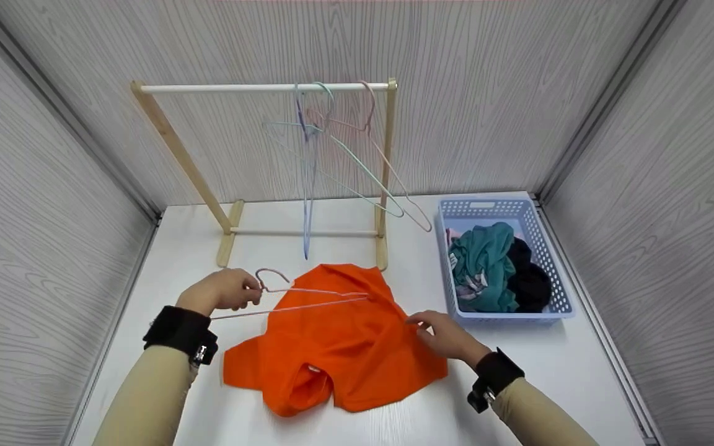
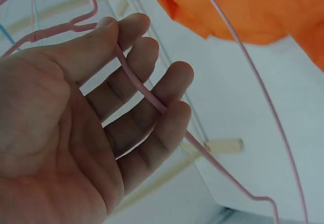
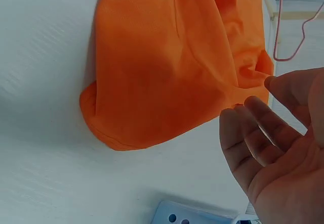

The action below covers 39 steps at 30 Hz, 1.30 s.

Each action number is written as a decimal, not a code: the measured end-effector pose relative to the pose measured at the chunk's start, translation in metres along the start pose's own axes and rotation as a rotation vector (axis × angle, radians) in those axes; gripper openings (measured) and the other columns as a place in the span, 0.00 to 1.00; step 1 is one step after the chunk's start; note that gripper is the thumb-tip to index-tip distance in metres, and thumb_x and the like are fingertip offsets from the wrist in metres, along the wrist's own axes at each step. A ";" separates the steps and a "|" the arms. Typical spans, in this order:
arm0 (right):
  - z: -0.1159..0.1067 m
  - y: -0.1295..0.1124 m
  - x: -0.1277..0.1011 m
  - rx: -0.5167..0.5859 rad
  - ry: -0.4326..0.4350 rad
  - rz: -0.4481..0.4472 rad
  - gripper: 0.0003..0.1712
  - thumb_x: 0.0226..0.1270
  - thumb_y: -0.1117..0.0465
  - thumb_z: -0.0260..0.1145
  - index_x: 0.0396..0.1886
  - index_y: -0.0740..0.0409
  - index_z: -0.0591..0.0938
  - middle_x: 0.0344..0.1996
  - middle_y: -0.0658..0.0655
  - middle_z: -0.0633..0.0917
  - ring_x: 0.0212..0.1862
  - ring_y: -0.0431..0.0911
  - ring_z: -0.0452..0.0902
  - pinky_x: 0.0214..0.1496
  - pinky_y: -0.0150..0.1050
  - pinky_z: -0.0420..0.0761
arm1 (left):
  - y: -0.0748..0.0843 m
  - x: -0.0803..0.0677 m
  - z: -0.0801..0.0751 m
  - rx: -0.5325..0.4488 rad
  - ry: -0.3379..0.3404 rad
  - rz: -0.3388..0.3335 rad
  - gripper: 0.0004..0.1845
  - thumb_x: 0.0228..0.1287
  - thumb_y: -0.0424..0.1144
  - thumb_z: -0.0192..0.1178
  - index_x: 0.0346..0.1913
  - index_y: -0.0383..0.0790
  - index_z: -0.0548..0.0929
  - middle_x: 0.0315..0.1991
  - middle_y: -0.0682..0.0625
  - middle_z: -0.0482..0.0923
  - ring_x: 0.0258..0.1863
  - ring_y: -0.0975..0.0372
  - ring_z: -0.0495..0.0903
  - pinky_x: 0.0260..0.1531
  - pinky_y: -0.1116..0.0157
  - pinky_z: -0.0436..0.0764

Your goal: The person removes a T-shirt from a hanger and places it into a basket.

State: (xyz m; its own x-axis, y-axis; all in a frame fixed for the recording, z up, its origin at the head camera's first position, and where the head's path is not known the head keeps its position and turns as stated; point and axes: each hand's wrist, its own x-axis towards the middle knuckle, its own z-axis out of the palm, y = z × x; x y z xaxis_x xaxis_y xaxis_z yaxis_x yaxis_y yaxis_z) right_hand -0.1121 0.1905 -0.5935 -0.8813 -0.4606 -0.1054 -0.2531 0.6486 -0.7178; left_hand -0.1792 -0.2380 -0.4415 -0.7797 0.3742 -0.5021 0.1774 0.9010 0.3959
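Observation:
My left hand pinches a pink clothes hanger just below its hook, thumb against forefinger, the other fingers loosely bent along the wire. The hanger is held sideways, and its far end overlaps the upper part of an orange shirt in the head view. That shirt lies spread and creased on the white table, its neck opening towards me. At the shirt's right edge is my right hand, with fingertips right at the cloth. In the right wrist view its thumb and fingers are slightly bent and apart.
Behind the shirt stands a wooden rack with several hangers on its rail, among them a green hanger and a purple hanger. To the right, a blue basket holds teal and black clothes. Wood-grain panels enclose the table.

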 end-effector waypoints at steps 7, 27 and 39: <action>0.000 -0.003 0.002 0.005 -0.052 0.001 0.19 0.71 0.67 0.54 0.59 0.63 0.79 0.54 0.61 0.83 0.51 0.56 0.79 0.59 0.56 0.78 | -0.022 -0.013 -0.031 -0.172 0.031 -0.098 0.15 0.72 0.39 0.49 0.48 0.32 0.81 0.32 0.46 0.78 0.28 0.62 0.77 0.25 0.69 0.74; -0.004 0.002 -0.003 0.063 -0.145 0.116 0.21 0.74 0.63 0.54 0.64 0.59 0.76 0.59 0.60 0.81 0.56 0.55 0.76 0.62 0.56 0.77 | 0.042 -0.017 -0.151 -0.393 0.524 -0.118 0.26 0.73 0.40 0.44 0.67 0.28 0.68 0.45 0.43 0.83 0.20 0.73 0.80 0.20 0.75 0.79; 0.000 0.004 -0.007 0.098 -0.142 0.161 0.21 0.74 0.63 0.55 0.64 0.58 0.77 0.58 0.58 0.82 0.58 0.53 0.77 0.64 0.56 0.76 | 0.076 0.028 -0.167 -0.312 0.669 -0.179 0.25 0.76 0.45 0.43 0.69 0.36 0.69 0.51 0.44 0.85 0.17 0.79 0.76 0.21 0.79 0.76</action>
State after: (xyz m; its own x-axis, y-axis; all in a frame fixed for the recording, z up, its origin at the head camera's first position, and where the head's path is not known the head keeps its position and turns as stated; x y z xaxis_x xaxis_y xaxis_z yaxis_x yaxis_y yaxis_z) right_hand -0.1065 0.1964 -0.5958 -0.8405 -0.4412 -0.3146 -0.0681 0.6619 -0.7465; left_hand -0.2881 -0.1961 -0.2971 -0.9962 -0.0743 -0.0445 -0.0861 0.7945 0.6012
